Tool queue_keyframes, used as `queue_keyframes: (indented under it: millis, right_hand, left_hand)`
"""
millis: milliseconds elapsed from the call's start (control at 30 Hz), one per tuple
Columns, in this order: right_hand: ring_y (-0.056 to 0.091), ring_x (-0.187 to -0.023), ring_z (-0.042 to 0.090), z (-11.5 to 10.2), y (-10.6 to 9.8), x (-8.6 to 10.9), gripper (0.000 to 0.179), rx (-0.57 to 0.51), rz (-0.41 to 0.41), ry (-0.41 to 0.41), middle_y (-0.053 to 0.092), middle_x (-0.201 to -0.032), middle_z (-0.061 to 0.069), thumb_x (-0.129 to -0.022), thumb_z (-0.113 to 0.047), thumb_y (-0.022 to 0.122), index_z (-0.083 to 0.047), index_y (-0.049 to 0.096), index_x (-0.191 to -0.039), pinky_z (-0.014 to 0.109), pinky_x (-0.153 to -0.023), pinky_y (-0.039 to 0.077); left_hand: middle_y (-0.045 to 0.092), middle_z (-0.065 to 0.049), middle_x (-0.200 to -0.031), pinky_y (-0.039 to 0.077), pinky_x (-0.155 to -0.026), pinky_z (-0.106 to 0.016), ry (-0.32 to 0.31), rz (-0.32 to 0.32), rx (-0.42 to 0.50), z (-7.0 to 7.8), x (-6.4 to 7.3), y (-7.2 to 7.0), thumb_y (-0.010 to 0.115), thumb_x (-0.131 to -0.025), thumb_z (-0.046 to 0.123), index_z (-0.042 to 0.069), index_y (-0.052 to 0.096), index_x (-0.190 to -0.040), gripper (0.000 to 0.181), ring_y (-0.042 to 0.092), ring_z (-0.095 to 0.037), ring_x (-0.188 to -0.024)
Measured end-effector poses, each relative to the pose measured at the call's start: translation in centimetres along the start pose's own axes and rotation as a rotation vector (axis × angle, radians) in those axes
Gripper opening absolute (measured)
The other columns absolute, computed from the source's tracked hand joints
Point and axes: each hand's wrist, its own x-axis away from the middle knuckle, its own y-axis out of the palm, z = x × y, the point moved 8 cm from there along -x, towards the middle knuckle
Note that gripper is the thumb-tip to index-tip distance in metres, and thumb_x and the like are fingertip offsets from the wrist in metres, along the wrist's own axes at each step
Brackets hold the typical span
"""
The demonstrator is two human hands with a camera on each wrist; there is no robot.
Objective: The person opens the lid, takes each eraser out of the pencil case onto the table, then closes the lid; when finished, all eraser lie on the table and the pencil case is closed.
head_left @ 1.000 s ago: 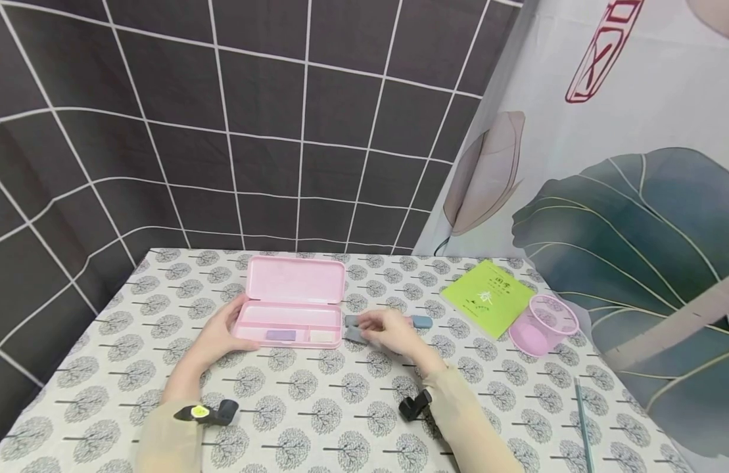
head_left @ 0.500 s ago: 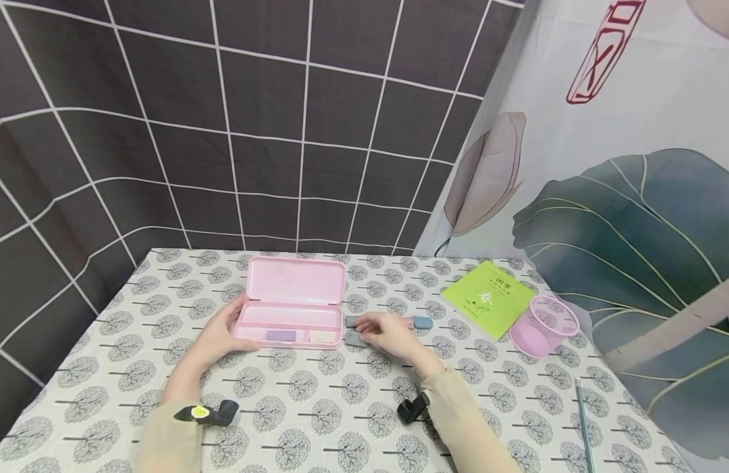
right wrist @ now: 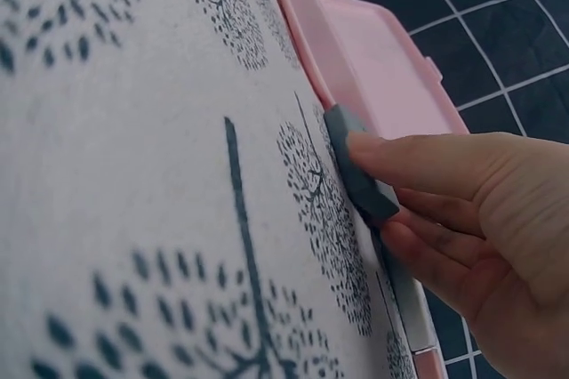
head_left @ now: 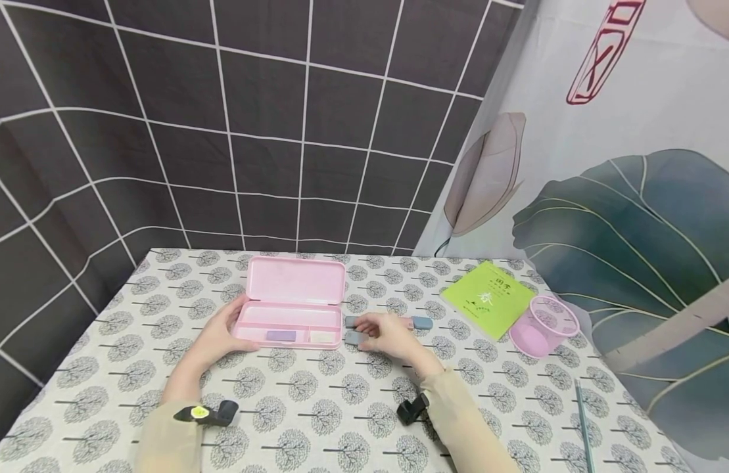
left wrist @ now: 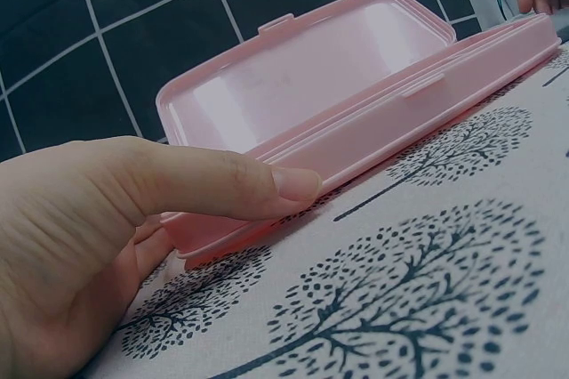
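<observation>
"Fingers of the right hand (head_left: 394, 336): what have they got?"

"A grey block (right wrist: 357, 165), pinched with the thumb on its near side, just off the right end of the pink case (head_left: 293, 316). (Whether block and case touch, I can't tell.)"

"And the left hand (head_left: 215, 335)?"

"Gripping the case's left end, thumb along the front wall. Its lid (head_left: 295, 280) stands open at the back."

"What's inside?"

"2 things along the front: a purple block (head_left: 281, 336) in the longer compartment and a white block (head_left: 322, 337) in the short right-hand compartment."

"Beside the right hand?"

"A stick (head_left: 422, 322), partly hidden behind it, blue end showing. Well to the right are a green book (head_left: 487, 299), a pink cup (head_left: 531, 338) beside that, and, nearer the person, a thin rod (head_left: 584, 424) on the tree-print cloth (head_left: 329, 450)."
</observation>
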Motion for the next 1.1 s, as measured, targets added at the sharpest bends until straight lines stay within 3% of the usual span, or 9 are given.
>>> queue_keyframes:
  millis: [567,1100]
  right_hand:
    - [0.066,-0.101,0.021,0.15,0.17,-0.02,0.048,0.025,-0.020,-0.012,0.071,-0.111,0.009,-0.076,-0.004,0.078,-0.002,0.064,-0.122,0.035,-0.094,0.057]
    - [0.067,-0.103,0.023,-0.12,0.14,0.04,0.047,0.027,-0.012,-0.024,0.071,-0.113,0.010,-0.077,-0.004,0.077,-0.002,0.064,-0.122,0.036,-0.096,0.056]
  left_hand:
    - [0.017,-0.030,-0.159,0.023,-0.118,-0.049,0.006,-0.005,0.017,-0.16,-0.02,-0.04,0.089,-0.062,0.009,-0.009,0.017,-0.152,0.116,0.023,-0.047,-0.145]
    - [0.018,-0.032,-0.157,0.023,-0.119,-0.055,0.008,-0.006,0.009,0.22,0.12,-0.04,0.088,-0.063,0.009,-0.009,0.016,-0.151,0.115,0.024,-0.050,-0.143]
